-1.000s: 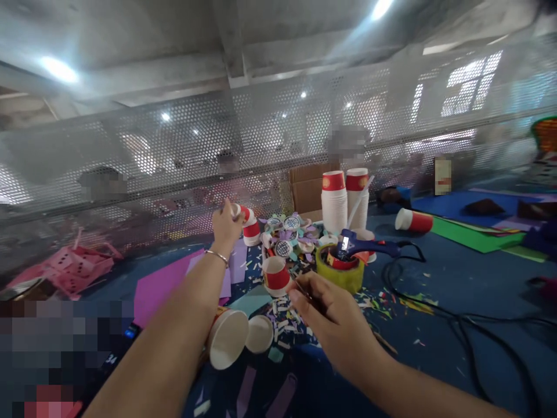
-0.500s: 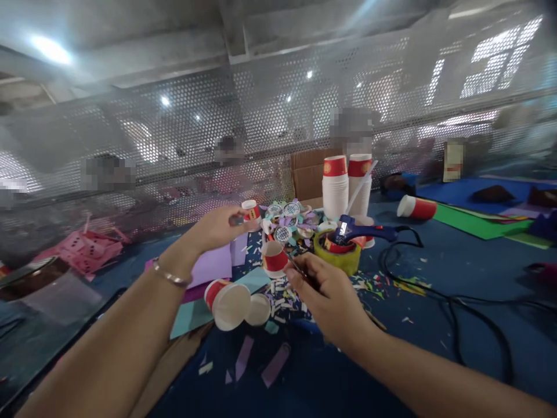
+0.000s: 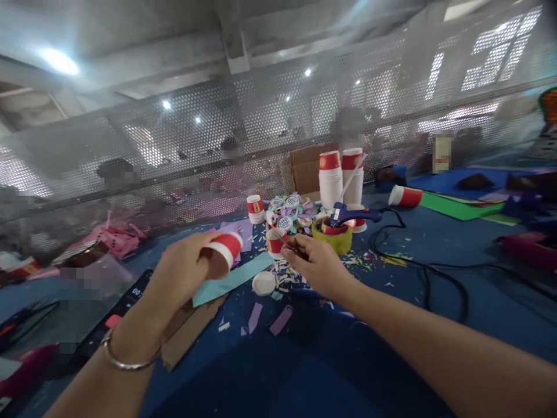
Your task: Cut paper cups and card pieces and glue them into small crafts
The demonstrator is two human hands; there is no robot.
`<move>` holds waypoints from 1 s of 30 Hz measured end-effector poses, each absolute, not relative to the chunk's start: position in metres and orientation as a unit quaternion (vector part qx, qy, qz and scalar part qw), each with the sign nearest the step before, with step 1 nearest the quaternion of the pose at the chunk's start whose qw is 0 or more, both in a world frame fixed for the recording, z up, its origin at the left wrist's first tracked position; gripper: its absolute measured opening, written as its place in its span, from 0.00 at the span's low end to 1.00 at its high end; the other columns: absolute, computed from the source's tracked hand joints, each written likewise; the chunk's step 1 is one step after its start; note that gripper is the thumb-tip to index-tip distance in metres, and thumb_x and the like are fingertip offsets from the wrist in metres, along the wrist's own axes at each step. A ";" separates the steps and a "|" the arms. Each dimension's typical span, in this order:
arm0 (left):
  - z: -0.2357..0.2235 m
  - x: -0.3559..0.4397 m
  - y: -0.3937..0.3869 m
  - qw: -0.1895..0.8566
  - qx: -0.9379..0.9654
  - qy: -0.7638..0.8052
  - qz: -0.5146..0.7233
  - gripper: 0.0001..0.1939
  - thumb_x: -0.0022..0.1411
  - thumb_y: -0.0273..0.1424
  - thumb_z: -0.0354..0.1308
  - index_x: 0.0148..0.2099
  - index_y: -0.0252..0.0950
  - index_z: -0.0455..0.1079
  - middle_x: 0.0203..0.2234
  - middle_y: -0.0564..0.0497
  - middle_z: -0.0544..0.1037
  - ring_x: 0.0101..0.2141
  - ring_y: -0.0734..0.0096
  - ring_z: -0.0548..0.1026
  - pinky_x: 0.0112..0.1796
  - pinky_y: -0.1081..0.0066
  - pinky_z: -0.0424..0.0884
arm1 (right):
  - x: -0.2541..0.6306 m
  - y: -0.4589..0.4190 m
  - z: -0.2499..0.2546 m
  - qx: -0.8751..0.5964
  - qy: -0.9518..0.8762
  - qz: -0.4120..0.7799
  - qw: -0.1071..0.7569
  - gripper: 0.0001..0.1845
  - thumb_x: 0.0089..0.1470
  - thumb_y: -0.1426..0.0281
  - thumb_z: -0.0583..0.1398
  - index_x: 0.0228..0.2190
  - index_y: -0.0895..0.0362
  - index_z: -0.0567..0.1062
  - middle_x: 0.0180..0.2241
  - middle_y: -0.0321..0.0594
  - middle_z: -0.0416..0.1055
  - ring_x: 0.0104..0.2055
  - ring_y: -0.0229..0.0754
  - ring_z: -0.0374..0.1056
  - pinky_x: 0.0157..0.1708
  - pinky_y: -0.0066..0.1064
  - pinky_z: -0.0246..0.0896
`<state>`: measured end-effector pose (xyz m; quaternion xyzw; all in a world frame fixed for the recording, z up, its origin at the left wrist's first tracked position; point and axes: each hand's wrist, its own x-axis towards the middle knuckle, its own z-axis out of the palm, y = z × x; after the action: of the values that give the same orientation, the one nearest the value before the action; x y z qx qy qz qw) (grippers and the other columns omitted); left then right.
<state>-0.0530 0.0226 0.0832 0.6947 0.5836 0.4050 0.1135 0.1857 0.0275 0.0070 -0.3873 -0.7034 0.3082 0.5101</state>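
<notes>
My left hand (image 3: 180,267) is closed around a red and white paper cup (image 3: 229,248), which is tipped on its side above the table. My right hand (image 3: 315,255) grips a thin, dark pointed tool (image 3: 293,248), whose exact kind I cannot make out. The tool's tip overlaps a second paper cup (image 3: 274,247) standing upright in the middle; whether they touch is unclear. Behind it, a short stack of paper cups (image 3: 256,210) stands beside a pile of cut paper pieces and round patterned discs (image 3: 287,217). A white disc (image 3: 263,283) lies in front.
A blue glue gun (image 3: 354,216) rests on a yellow tape roll (image 3: 343,241), its black cable (image 3: 435,267) trailing right. Tall cup stacks (image 3: 329,183) stand behind. Paper strips and scraps litter the table. A phone (image 3: 117,316) and cardboard (image 3: 194,331) lie left.
My left hand has come back from the small cup stack and picked up the cup that lay in front. My right hand stays near the middle cup with the tool.
</notes>
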 end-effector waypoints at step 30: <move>0.021 -0.019 -0.008 0.248 0.814 0.398 0.343 0.60 0.48 0.27 0.69 0.71 0.47 0.32 0.67 0.37 0.52 0.61 0.33 0.58 0.54 0.38 0.63 | 0.170 0.020 -0.001 -0.331 -0.665 0.424 0.519 0.08 0.60 0.64 0.58 0.36 0.56 0.68 0.33 0.39 0.71 0.33 0.40 0.68 0.34 0.32 0.63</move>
<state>-0.0190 -0.0084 0.0209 0.8138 0.3984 0.3426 0.2483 0.1705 0.0204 -0.0007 -0.3309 -0.6645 0.4243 0.5185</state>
